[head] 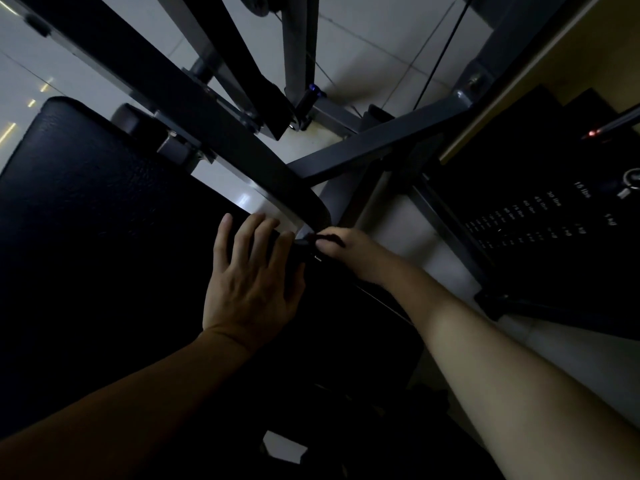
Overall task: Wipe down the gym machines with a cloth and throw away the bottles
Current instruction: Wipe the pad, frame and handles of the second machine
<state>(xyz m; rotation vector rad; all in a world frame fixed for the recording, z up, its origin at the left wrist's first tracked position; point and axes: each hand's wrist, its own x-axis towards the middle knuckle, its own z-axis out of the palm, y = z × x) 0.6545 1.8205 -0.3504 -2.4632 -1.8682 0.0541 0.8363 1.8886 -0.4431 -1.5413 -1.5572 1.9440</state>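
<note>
Head view: two bare hands at the far right edge of a gym machine's black pad.

The left hand [249,282] lies flat on the black pad [86,220], fingers straight and slightly spread, fingertips reaching the pad's far right edge where the broad dark frame bar [207,109] passes over it. The right hand [341,247], just beside the left at the same edge, has its fingers curled and pinches a small dark strip [329,239]; the light is too dim to tell whether this is cloth. A grey crossbar [374,143] meets the frame bar just beyond both hands. The weight stack [540,209], printed with pound and kilogram figures, stands to the right, well apart from the hands. Pale floor tiles [363,46] show beneath the frame.
</note>
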